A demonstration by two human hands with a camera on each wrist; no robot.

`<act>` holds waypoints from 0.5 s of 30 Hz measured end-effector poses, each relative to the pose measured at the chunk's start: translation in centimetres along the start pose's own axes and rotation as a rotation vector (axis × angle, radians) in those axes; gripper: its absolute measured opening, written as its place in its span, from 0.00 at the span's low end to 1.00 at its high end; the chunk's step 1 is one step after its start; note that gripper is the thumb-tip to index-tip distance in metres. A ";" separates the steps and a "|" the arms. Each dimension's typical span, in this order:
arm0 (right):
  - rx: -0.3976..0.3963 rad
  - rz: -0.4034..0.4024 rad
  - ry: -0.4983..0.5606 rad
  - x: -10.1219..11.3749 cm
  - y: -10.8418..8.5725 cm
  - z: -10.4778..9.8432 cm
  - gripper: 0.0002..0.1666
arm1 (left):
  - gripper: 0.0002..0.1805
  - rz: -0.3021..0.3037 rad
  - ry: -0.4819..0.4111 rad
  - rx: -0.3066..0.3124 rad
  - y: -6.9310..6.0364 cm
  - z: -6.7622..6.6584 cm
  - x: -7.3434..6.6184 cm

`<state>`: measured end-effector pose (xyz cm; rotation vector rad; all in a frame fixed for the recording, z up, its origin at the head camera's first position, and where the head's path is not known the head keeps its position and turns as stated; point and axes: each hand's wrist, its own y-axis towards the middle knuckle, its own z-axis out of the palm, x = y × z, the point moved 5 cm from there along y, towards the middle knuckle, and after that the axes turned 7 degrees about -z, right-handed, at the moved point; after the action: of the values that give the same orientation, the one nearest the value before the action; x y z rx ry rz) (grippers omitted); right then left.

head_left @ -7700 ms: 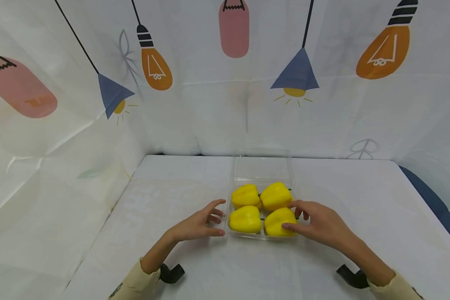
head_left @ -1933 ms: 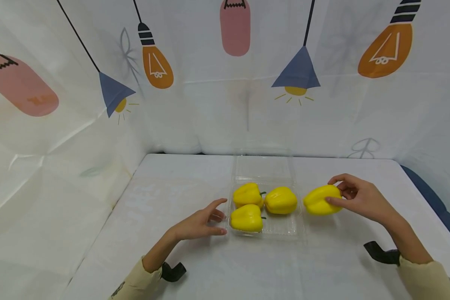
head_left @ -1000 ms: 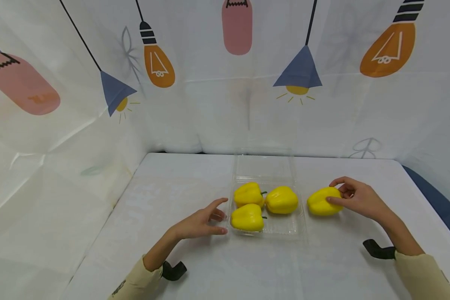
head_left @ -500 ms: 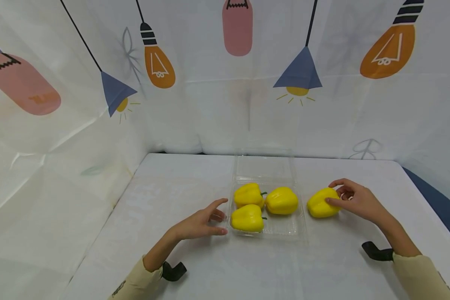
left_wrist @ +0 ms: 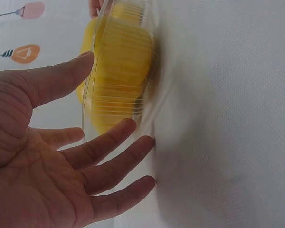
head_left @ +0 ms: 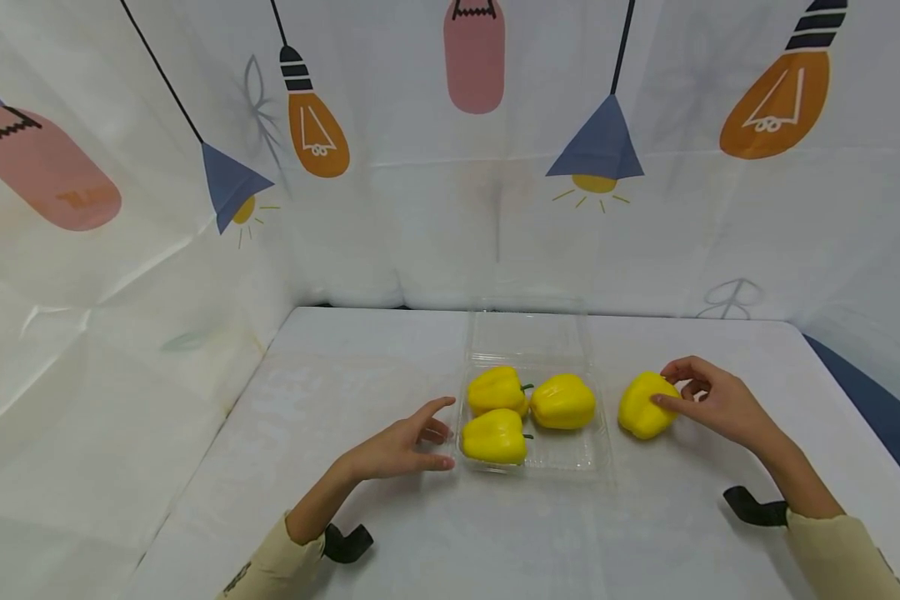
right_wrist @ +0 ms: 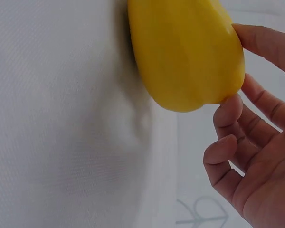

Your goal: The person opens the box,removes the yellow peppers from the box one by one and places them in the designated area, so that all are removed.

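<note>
Fingers (right_wrist: 228, 111) of the right hand (head_left: 720, 404) are pinching a pepper (head_left: 643, 410) at lower right, presumably steadying it, the left hand's (head_left: 397, 448) standing apart beside a clear box (head_left: 562, 454).

The right grip (head_left: 708, 404) pinched 1 yellow pepper (head_left: 647, 407) at the tabletop (head_left: 495, 533), right of a clear box (head_left: 566, 454). In the box lay 3 more peppers (head_left: 493, 437): 2 on the left, 1 on the right. The lid (head_left: 527, 335) was open at the back. The left grip (head_left: 397, 450), loosely parted, was just beside the box's left wall. Behind hung a white sheet (head_left: 390, 225) printed with lamps (head_left: 596, 142).
</note>
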<state>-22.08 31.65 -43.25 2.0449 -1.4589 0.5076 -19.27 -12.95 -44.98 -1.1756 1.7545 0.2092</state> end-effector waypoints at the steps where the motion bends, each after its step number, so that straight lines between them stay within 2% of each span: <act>1: -0.005 -0.007 0.000 0.0 0.0 0.0 0.25 | 0.46 0.003 0.002 -0.001 0.0 0.0 0.0; 9: -0.061 -0.090 -0.016 0.2 -0.1 0.0 0.18 | 0.46 0.015 0.008 0.001 0.0 0.0 -0.1; 15: -0.073 -0.155 -0.042 0.2 -0.1 0.3 0.17 | 0.46 0.020 0.001 0.004 0.0 -0.1 -0.1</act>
<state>-21.92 31.34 -43.34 2.1006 -1.3098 0.3456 -19.28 -12.92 -44.83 -1.1553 1.7672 0.2171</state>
